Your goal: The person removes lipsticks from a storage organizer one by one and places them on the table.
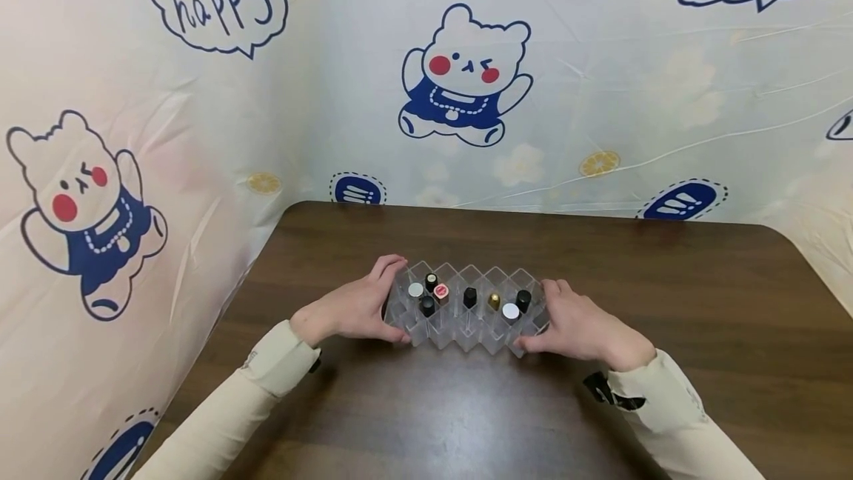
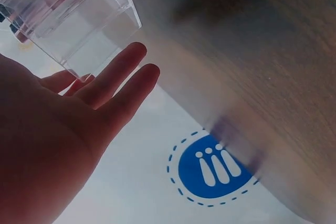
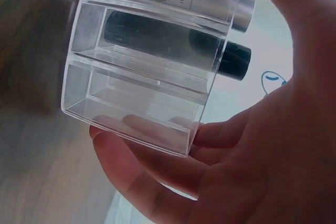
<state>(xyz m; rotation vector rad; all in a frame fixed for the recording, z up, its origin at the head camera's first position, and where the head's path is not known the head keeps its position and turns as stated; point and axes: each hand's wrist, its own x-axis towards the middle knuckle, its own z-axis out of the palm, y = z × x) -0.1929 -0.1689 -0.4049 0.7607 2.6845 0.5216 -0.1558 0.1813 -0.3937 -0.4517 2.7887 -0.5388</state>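
A clear lipstick organizer (image 1: 466,335) with diamond-shaped compartments is held between both hands over the table. My left hand (image 1: 356,307) grips its left end, thumb at the near corner and fingers at the far one. The right hand (image 1: 578,323) holds the opposite end in the same way. Toward the left stand a white-capped tube (image 1: 416,290), a red-topped lipstick (image 1: 441,292) and black tubes; a black tube (image 1: 469,297) is near the middle. A gold-topped tube (image 1: 494,301), a white-capped one (image 1: 511,312) and another black tube (image 3: 152,38) sit toward the right.
The dark brown wooden table (image 1: 466,421) has rounded far corners. Behind it and to the left hangs a pale curtain (image 1: 346,95) printed with cartoon bears and lettering. Bands with black parts (image 1: 613,391) sit at both wrists over pale sleeves.
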